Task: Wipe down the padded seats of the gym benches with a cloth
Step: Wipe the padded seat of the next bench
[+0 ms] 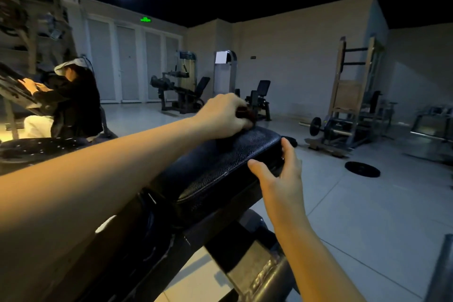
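Note:
A black padded bench seat (220,167) runs away from me, tilted up on a black metal frame. At its far end my left hand (225,114) grips a dark reddish cloth (245,113) and holds it against the pad's top. My right hand (279,169) grasps the pad's right edge, thumb on top and fingers wrapped over the side. Most of the cloth is hidden under my fingers.
Another person (71,100) sits at a machine on the left. A perforated black seat (36,147) lies near my left arm. Weight machines (181,88) stand at the back, a wooden rack (350,95) at right, and a weight plate (362,168) on the tiled floor.

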### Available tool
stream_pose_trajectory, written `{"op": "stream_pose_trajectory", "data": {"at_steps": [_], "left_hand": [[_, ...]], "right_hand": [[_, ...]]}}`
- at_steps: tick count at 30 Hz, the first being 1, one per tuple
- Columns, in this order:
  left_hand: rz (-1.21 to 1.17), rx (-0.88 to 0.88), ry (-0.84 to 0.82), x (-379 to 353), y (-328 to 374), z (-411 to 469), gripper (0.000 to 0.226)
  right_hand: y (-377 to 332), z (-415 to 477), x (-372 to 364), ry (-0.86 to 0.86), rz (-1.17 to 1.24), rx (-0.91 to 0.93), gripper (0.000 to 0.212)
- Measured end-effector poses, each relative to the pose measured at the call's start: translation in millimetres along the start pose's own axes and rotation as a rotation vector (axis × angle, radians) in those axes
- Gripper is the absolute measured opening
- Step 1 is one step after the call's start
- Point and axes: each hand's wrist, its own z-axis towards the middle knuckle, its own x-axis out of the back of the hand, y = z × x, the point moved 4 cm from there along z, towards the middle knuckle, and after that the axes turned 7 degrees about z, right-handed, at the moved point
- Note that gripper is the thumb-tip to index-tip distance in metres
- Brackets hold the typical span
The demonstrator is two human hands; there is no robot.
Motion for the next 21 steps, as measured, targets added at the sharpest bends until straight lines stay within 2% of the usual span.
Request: {"op": "stream_pose_trajectory", "data": {"at_steps": [2,3,8,9,11,13,15,16,20,21], "left_hand": [[-0.097,-0.17,-0.018,-2,32,-16,0.014],[-0.112,-0.189,-0.021,-3,32,-16,0.014],[0.085,0.192,0.007,2,-44,9,0.015],[0.075,0.21,0.016,2,-47,9,0.015],[-0.01,0.111,0.019,1,-25,3,0.017],[-0.129,-0.065,-0.001,-1,12,-10,0.016],[-0.12,-0.181,-0.003,-5,31,-16,0.012],[-0.092,-0.149,0.013,-4,24,-12,0.012],[0.088,0.21,0.013,3,-42,9,0.015],[0.088,0.226,0.01,3,-45,9,0.015]], "right_hand": [[0,1,0,-0.005,0.011,-0.008,0.076],[1,2,1,-0.005,0.012,-0.007,0.076],[1,-2,0,0.001,0.008,0.0,0.079],[2,-2,0,0.0,0.01,0.002,0.08],[1,-1,0,0.0,0.018,-0.009,0.081],[2,1,-1,-0.003,0.018,-0.011,0.079],[3,2,0,0.002,0.006,-0.003,0.077],[3,2,1,0.001,0.002,-0.001,0.077],[1,-2,-1,0.001,-0.022,0.01,0.08],[2,-2,-1,0.003,-0.026,0.011,0.08]]}}
